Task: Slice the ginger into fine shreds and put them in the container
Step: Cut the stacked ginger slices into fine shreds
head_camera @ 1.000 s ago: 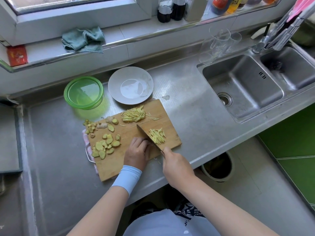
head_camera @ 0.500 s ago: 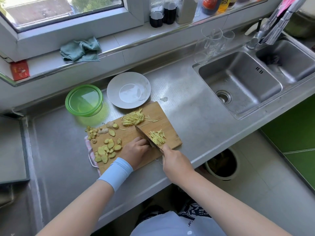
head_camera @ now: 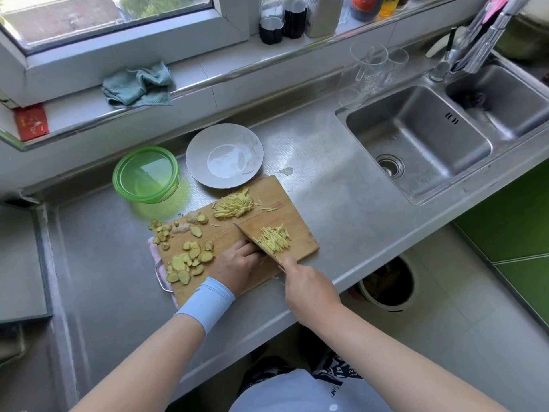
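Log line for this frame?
step: shredding; right hand: holds steel knife; left hand: on wooden cutting board beside blade; yellow ginger shreds: two piles on board

Crumpled teal cloth (head_camera: 139, 84) on the white windowsill (head_camera: 193, 75), dark glass bottles (head_camera: 282, 23) farther right. Clear drinking glasses (head_camera: 370, 68) just beside the stainless steel double sink (head_camera: 371, 129).

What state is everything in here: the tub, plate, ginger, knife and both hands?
green container, lid on, looks empty.
plate, empty.
ginger slices, uncut, lying on the cutting board.
ginger shreds, two piles on the board.
knife, gripped by the right hand, edge down on the board.
left hand, fingers curled beside the blade; what's under them is hidden.
cloth, crumpled on the sill.
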{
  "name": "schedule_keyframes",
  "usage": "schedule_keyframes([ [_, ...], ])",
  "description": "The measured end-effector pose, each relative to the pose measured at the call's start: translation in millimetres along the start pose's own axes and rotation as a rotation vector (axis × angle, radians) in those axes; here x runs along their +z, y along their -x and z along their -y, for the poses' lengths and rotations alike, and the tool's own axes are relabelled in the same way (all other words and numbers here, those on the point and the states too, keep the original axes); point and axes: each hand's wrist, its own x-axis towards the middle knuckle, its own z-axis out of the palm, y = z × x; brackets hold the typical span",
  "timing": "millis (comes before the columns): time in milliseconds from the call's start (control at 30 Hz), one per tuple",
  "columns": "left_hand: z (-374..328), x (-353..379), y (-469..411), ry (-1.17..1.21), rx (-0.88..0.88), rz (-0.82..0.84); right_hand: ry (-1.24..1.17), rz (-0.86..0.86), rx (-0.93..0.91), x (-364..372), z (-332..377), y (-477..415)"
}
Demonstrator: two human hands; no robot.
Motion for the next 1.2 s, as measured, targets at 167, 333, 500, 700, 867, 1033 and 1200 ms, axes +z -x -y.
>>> schedule_keyframes([
  [167,-0.3,1.2,1.3,0.013,0.003,-0.022,-0.011,-0.016,-0.014,-1.1,-3.1,3.7],
  [333,3.1,4.9,4.4,0.022,-0.026,-0.052,-0.011,0.004,0.016,1.2,-3.7,10.9],
  [500,3.2,8.0,6.4,0.043,-0.028,-0.079,-0.017,-0.011,-0.002,0.5,4.3,-1.1],
  [700,3.0,8.8,3.9,0.012,-0.025,-0.099,-0.012,-0.005,0.030,1.7,-3.1,14.0],
  [867,2.4,11.4,5.8,0.034,-0.054,-0.099,-0.022,-0.025,0.003,2.2,8.3,-3.9],
  [1033,3.8,11.0,6.2,0.033,-0.035,-0.086,-0.014,-0.029,0.023,1.3,1.9,9.4],
  [1200,4.8,14.2,6.3,0.052,-0.069,-0.086,-0.026,-0.032,0.029,4.7,11.8,-5.6],
])
